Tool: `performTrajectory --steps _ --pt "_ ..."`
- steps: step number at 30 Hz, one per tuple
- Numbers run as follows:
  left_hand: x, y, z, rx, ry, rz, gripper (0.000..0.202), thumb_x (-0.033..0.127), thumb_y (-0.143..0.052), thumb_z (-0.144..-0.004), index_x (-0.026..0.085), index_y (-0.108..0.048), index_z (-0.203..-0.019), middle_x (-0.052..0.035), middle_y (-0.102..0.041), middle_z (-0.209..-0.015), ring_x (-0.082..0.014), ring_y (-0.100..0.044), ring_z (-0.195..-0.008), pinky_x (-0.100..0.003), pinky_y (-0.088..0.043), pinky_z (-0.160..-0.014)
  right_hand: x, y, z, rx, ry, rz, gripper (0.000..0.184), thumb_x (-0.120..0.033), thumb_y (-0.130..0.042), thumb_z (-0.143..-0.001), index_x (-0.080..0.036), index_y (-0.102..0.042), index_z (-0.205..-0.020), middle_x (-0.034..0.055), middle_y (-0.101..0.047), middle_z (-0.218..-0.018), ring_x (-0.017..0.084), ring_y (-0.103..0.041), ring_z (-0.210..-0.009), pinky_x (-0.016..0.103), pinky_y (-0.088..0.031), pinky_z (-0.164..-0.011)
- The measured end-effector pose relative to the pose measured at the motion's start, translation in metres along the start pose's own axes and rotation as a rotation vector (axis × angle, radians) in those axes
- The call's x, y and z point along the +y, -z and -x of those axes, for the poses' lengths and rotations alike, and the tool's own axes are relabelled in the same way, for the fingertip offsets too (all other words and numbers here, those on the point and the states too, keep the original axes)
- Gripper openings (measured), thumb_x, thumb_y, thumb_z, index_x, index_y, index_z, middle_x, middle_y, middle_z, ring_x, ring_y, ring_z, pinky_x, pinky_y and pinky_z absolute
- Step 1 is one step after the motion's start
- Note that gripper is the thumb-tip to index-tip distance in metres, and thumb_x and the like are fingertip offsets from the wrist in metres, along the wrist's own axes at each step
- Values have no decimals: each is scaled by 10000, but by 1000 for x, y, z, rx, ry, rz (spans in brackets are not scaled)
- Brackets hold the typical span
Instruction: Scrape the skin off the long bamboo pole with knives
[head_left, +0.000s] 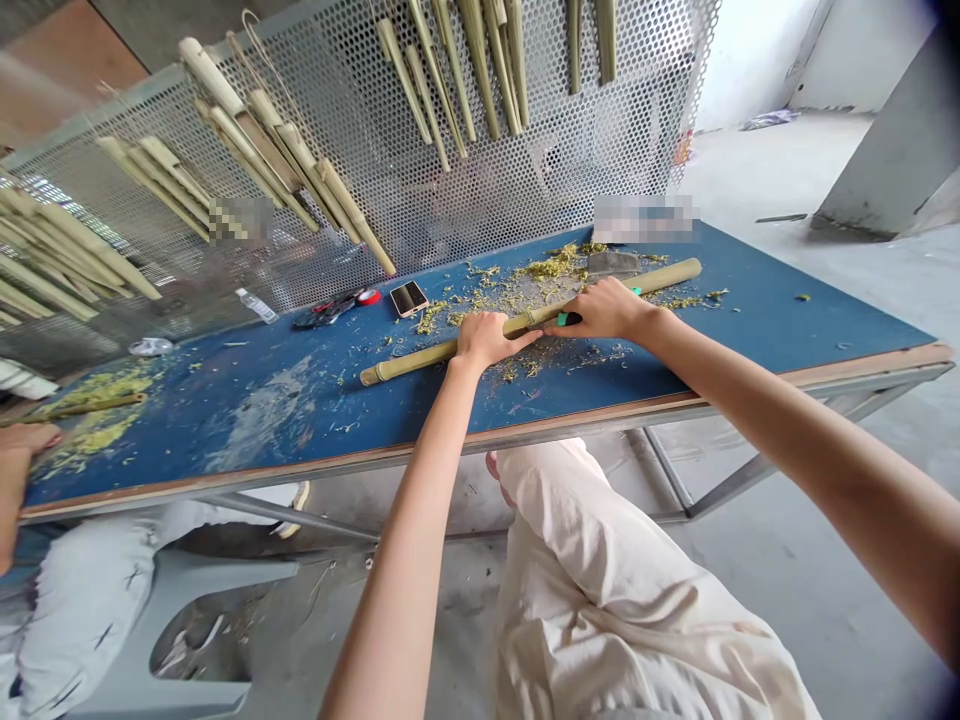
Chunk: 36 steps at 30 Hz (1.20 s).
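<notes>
Long yellow-green bamboo pole (525, 322): from my remote seat I see it right under both hands, its long axis slanting from near left to far right across the blue-topped surface (772, 290). The left hand (482, 338) grasps it, nearer its left end; the right hand (609, 308), towards its right end, is clenched around a small green-and-black tool (571, 319) at the pole, whose working edge I cannot make out.

Along the surface, I find a co-worker's hand (28, 437) at far left beside a thin brownish bamboo stick (101, 405), then a red roll of tape (368, 297), a dark-screened phone (409, 298), curled yellow-green shavings (551, 268) and a flat grey block (613, 264) beyond the right hand.

In the room, a silvery perforated metal panel (480, 200) hung with bamboo tubes stands along the far side; grey concrete floor (780, 165) spreads at right.
</notes>
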<state>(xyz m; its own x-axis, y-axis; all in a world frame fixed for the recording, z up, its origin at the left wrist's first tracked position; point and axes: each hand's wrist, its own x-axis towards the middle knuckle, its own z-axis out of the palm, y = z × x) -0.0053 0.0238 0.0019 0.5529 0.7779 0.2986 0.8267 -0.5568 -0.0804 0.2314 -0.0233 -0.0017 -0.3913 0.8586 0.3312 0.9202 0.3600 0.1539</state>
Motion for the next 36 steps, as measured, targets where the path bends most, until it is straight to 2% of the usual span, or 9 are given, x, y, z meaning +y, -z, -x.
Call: performTrajectory --steps 10,15,20,36 --pt "-1 -3 -2 -9 16 -20 866 924 -389 -806 150 -778 -831 -186 -755 -849 -328 -711 -825 -353 -415 -665 -7 6 1 -53 -48 49 792 -717 -299 -968 -116 -806 -1058 204 -755 -835 326 -665 -815 351 -309 -679" --pt "-2 -3 -4 -12 4 -30 890 924 -361 -816 135 -773 -818 -193 -748 -837 -329 -708 -819 -358 -415 -665 -10 7 1 -103 -68 76 795 -687 -255 -1005 -94 -780 -1080 221 -759 -884 320 -676 -838 343 -323 -704" --pt "-2 -2 -5 -11 14 -13 868 903 -384 -825 125 -766 -816 -194 -744 -837 -330 -708 -818 -360 -407 -668 -13 4 2 -94 -83 66 822 -697 -218 -1014 -85 -741 -1178 228 -759 -929 326 -681 -866 341 -343 -724" --pt "2 1 -5 -32 46 -85 865 863 -369 -876 97 -771 -873 -214 -753 -897 -342 -708 -863 -376 -416 -689 -14 -8 -1 -55 -125 0 835 -695 -226 -1018 -66 -762 -1141 256 -746 -998 366 -669 -928 382 -373 -763"
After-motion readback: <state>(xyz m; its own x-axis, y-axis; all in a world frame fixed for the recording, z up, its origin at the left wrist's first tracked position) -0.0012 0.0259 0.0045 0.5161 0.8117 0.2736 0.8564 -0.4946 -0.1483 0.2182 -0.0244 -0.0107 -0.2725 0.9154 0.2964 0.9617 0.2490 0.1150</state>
